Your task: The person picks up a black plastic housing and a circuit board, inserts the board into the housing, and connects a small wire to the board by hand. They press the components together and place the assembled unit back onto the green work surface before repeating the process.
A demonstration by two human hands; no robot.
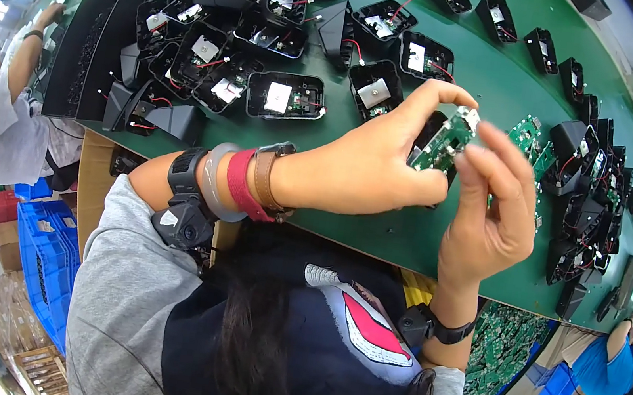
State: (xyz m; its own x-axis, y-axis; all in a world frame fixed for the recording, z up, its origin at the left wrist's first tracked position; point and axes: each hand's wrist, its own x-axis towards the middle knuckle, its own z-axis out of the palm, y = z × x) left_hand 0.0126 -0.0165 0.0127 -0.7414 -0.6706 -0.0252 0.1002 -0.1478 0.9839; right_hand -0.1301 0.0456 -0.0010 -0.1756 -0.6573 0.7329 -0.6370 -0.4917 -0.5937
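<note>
Over the green worktop (329,159), my left hand (386,151) is closed around a green circuit board (445,141), index finger at its far end and thumb along its near end. A dark edge shows behind the board, perhaps a black housing, but my fingers mostly hide it. From the right, my right hand (494,213) has its thumb and fingertips bent in against the board's right side. Just left of my left hand stands an open black housing (374,92) with a silvery metal block inside. More loose green boards (527,137) lie right of my hands.
Several black housings (286,97) with red wires crowd the left and back; others (585,193) are heaped at the right. A large black box (96,49) stands left. Below the table's edge are a bin of green boards (503,358) and blue crates (45,258). Other people sit at both sides.
</note>
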